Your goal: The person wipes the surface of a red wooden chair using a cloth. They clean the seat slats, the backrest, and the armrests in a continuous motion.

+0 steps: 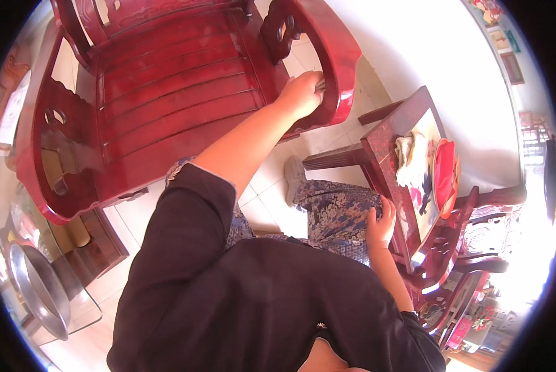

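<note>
A glossy red carved wooden armchair (pixel 180 79) fills the upper left. My left hand (pixel 305 93) is closed at the inner side of its right armrest (pixel 341 60). A small greyish piece, perhaps folded cloth (pixel 321 85), shows between the fingers; most of it is hidden. Lower right, my right hand (pixel 381 224) rests with fingers spread on my patterned trousers (pixel 341 204), near the knee, beside a dark red side table (pixel 386 153). On that table lie a pale crumpled cloth (pixel 410 156) and a red round item (pixel 444 176).
A glass tabletop with a metal basin (pixel 40 290) stands at the lower left, above a brown wooden base (pixel 96 246). Another carved wooden chair (pixel 464 232) is beyond the side table. A white wall (pixel 445 60) rises at the right; pale tiles (pixel 259 204) cover the floor.
</note>
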A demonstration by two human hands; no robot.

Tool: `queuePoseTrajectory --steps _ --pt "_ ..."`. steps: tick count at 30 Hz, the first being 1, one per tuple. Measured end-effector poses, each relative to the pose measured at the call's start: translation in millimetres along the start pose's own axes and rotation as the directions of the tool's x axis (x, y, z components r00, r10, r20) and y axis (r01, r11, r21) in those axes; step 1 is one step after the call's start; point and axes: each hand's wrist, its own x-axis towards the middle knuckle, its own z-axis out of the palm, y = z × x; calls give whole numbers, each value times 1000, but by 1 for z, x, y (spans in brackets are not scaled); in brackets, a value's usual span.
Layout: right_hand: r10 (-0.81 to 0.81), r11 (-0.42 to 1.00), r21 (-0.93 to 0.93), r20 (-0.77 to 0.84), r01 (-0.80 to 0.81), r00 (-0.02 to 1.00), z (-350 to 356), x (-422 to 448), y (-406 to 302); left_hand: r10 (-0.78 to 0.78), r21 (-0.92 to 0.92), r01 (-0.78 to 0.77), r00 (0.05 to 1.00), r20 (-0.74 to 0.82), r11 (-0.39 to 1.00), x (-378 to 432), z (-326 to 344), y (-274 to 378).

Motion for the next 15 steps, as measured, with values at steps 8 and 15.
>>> queuePoseTrajectory --steps 8,15 --pt "-16 999 -38 -6 15 1000 1 -1 -4 -147 -58 184 907 394 981 37 -9 4" --pt "22 1000 -17 -15 -22 1000 3 3 -4 -90 -489 287 918 387 824 12 -16 -43"
